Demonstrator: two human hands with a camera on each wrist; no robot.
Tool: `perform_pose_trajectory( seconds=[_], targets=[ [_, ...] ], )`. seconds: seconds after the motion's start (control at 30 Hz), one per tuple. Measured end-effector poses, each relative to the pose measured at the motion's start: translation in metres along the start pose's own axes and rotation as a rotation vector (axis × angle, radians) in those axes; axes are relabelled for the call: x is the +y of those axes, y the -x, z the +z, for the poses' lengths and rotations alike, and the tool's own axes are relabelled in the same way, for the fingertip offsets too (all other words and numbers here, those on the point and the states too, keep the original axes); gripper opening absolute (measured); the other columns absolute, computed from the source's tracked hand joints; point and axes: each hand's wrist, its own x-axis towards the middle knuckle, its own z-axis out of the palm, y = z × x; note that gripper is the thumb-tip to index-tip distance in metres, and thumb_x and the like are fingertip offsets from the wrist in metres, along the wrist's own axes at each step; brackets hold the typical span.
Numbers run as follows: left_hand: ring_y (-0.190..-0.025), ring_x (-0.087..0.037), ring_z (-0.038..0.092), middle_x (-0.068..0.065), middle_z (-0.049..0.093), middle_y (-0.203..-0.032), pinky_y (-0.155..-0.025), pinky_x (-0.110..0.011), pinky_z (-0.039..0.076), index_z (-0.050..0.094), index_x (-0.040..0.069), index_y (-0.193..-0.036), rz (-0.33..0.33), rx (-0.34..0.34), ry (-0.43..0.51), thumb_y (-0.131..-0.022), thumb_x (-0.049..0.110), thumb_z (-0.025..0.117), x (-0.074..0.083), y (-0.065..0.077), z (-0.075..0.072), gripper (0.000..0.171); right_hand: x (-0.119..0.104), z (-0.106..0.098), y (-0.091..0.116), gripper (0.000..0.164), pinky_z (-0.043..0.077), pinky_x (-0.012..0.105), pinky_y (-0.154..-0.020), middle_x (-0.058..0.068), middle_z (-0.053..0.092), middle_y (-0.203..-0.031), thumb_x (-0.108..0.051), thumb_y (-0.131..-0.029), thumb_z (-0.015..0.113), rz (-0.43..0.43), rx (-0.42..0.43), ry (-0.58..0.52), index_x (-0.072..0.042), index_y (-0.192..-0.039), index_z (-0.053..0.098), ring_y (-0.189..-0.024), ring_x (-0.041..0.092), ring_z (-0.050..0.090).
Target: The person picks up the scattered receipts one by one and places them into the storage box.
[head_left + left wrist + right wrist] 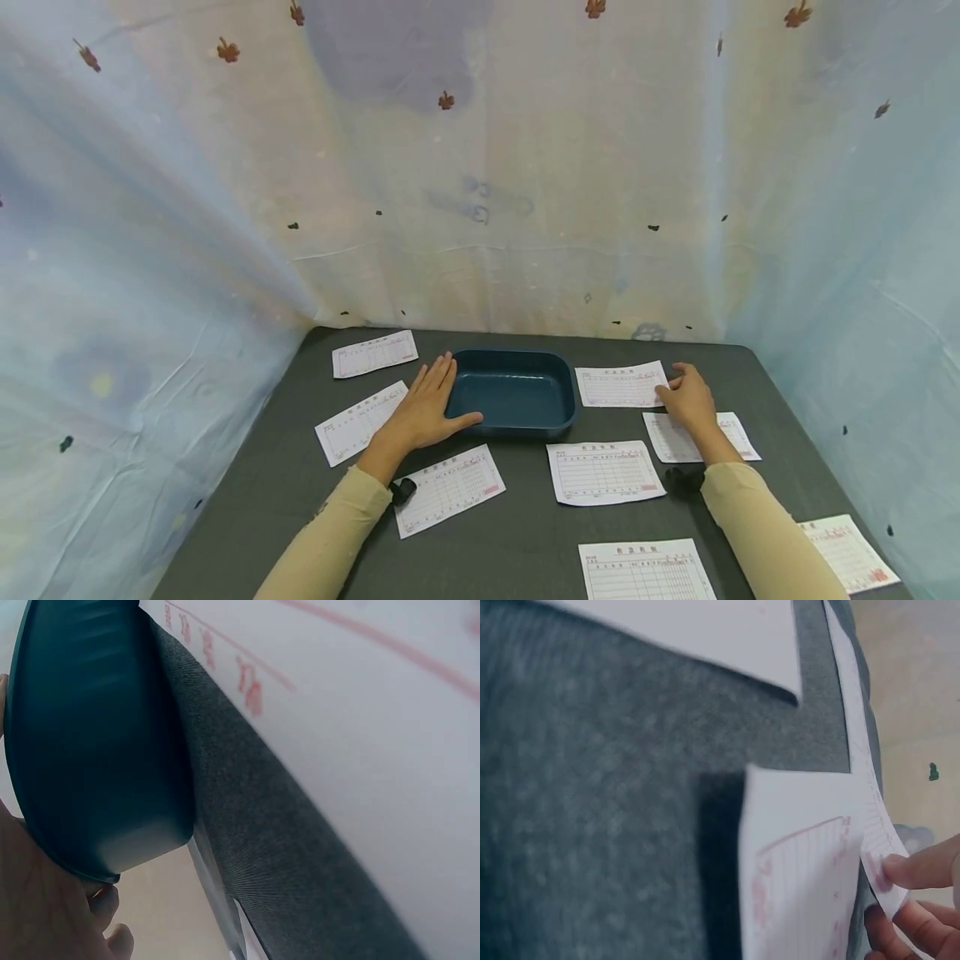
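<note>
A dark teal rectangular tray (513, 432) stands toward the back of the grey table. My left hand (423, 408) lies against its left side, fingers straight and thumb on the near rim. In the left wrist view, the tray's side (105, 735) shows beside the hand. At the back right, my right hand (690, 400) pinches the right end of a printed form slip (618, 386) between thumb and fingers. The right wrist view shows the slip's corner (889, 881) bent up in that pinch. Another form slip (667, 437) lies just under the right wrist.
More printed slips lie about: a far-left slip (375, 354), one left of the tray (360, 423), one by the left wrist (450, 492), a middle slip (603, 473), a near slip (645, 571) and one at the right edge (851, 554). Patterned cloth (525, 275) hangs around the table.
</note>
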Motion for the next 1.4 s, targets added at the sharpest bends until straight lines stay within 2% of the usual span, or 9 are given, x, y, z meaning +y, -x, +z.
perform_pose_trajectory(
  seconds=[0.1, 0.2, 0.3, 0.43, 0.53, 0.9, 1.1, 1.27, 1.4],
  targets=[
    [-0.167, -0.029, 0.002, -0.015, 0.005, -0.181, -0.134, -0.055, 0.008, 0.008, 0.002, -0.172, 0.004, 0.004, 0.002, -0.094, 0.089, 0.045, 0.0, 0.0, 0.001, 0.122, -0.001, -0.004, 0.004, 0.051, 0.052, 0.06, -0.09, 0.031, 0.074, -0.114, -0.013, -0.103, 0.067, -0.021, 0.013, -0.027, 0.014, -0.144, 0.054, -0.103, 0.049, 0.069],
    [-0.167, -0.03, 0.002, -0.016, 0.004, -0.181, -0.134, -0.056, 0.007, 0.009, 0.002, -0.172, 0.007, 0.004, 0.01, -0.094, 0.089, 0.046, -0.001, 0.0, 0.003, 0.122, -0.002, -0.008, 0.008, 0.039, 0.054, 0.047, -0.08, 0.027, 0.077, -0.111, -0.016, -0.104, 0.068, -0.015, 0.03, -0.058, 0.01, -0.132, 0.066, -0.102, 0.044, 0.071],
    [-0.167, -0.03, 0.002, -0.015, 0.003, -0.181, -0.134, -0.055, 0.006, 0.009, 0.002, -0.172, 0.007, 0.001, 0.014, -0.094, 0.089, 0.047, 0.0, 0.0, 0.002, 0.122, -0.004, -0.012, 0.012, 0.032, 0.05, 0.033, -0.072, 0.024, 0.078, -0.109, -0.018, -0.104, 0.069, -0.007, 0.057, -0.089, 0.008, -0.124, 0.071, -0.097, 0.036, 0.073],
    [-0.167, -0.028, 0.0, -0.014, 0.001, -0.181, -0.134, -0.055, 0.006, 0.008, 0.002, -0.172, 0.006, -0.005, 0.01, -0.094, 0.089, 0.046, 0.0, 0.0, 0.002, 0.123, -0.008, -0.015, 0.017, 0.029, 0.048, 0.024, -0.066, 0.021, 0.08, -0.103, -0.019, -0.105, 0.07, 0.0, 0.083, -0.142, 0.006, -0.119, 0.073, -0.08, 0.02, 0.071],
    [-0.167, -0.028, -0.001, -0.014, 0.0, -0.181, -0.134, -0.053, 0.004, 0.007, 0.003, -0.172, 0.003, -0.01, 0.004, -0.094, 0.089, 0.046, -0.001, -0.001, 0.002, 0.123, -0.011, -0.017, 0.02, 0.028, 0.048, 0.021, -0.063, 0.018, 0.081, -0.101, -0.02, -0.105, 0.07, -0.007, 0.099, -0.176, 0.004, -0.119, 0.073, -0.074, 0.009, 0.066],
    [-0.167, -0.027, -0.005, -0.014, -0.004, -0.18, -0.135, -0.051, 0.007, 0.004, 0.002, -0.171, 0.0, -0.022, 0.022, -0.094, 0.09, 0.044, -0.001, -0.002, 0.002, 0.124, -0.019, -0.029, 0.03, 0.025, 0.047, 0.013, -0.061, 0.022, 0.08, -0.101, -0.018, -0.104, 0.073, -0.094, 0.216, -0.246, 0.005, -0.115, 0.074, -0.071, -0.003, 0.063],
    [-0.167, -0.028, -0.004, -0.015, -0.003, -0.18, -0.135, -0.051, 0.006, 0.005, 0.001, -0.171, 0.007, -0.024, 0.028, -0.095, 0.088, 0.046, -0.001, -0.001, 0.0, 0.123, -0.028, -0.032, 0.035, 0.022, 0.046, 0.013, -0.062, 0.006, 0.08, -0.088, -0.017, -0.103, 0.073, -0.099, 0.294, -0.332, 0.002, -0.114, 0.073, -0.07, -0.005, 0.058],
    [-0.167, -0.028, -0.004, -0.014, -0.003, -0.18, -0.135, -0.049, 0.006, 0.007, 0.001, -0.171, 0.012, -0.026, 0.025, -0.095, 0.087, 0.047, 0.0, 0.0, -0.001, 0.122, -0.041, -0.03, 0.042, 0.025, 0.05, 0.011, -0.064, -0.017, 0.074, -0.081, -0.017, -0.103, 0.074, -0.106, 0.248, -0.46, 0.004, -0.117, 0.072, -0.071, -0.004, 0.062],
    [-0.167, -0.028, -0.002, -0.016, 0.0, -0.18, -0.135, -0.05, 0.007, 0.009, 0.0, -0.171, 0.016, -0.02, 0.016, -0.095, 0.087, 0.047, 0.0, 0.0, 0.0, 0.122, -0.052, -0.025, 0.046, 0.027, 0.054, 0.012, -0.067, -0.02, 0.073, -0.082, -0.017, -0.104, 0.074, -0.117, 0.174, -0.518, 0.005, -0.12, 0.07, -0.073, 0.001, 0.065]
  ],
)
